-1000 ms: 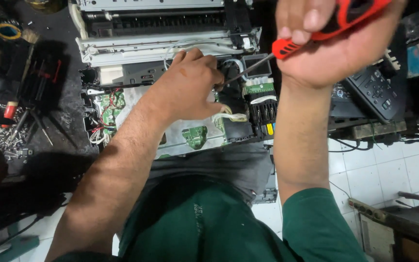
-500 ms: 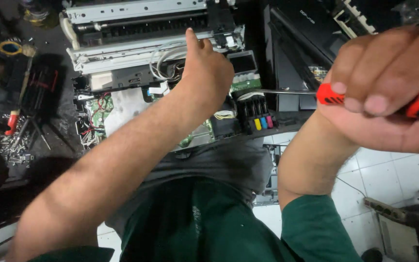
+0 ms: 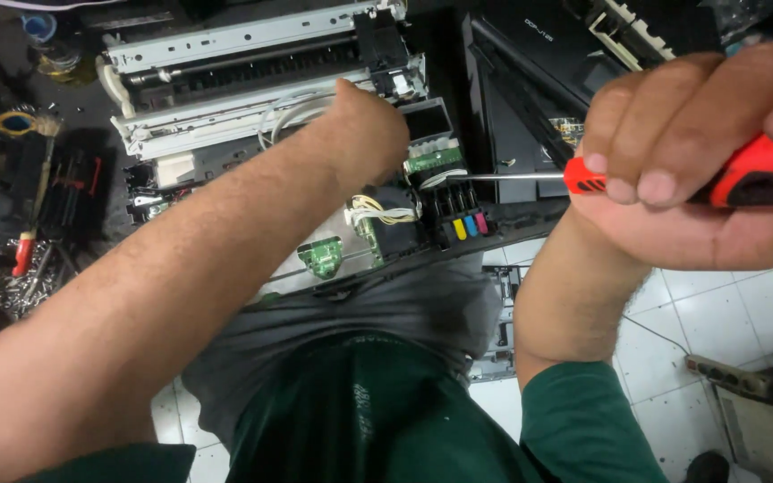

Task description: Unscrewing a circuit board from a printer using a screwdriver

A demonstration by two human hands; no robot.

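While the right hand (image 3: 691, 170) is fisted tight round a red-handled screwdriver (image 3: 664, 174), near cam at right, its metal shaft points left w/ tip by the colour ink cartridges (image 3: 461, 224). Left hand (image 3: 364, 134) reaches far into the opened printer (image 3: 225, 89), fingers hidden, can't tell grip, touching white cables (image 3: 293, 116). Green circuit board (image 3: 322, 257) sits nearer. Loose tools (image 3: 24, 255) far left.
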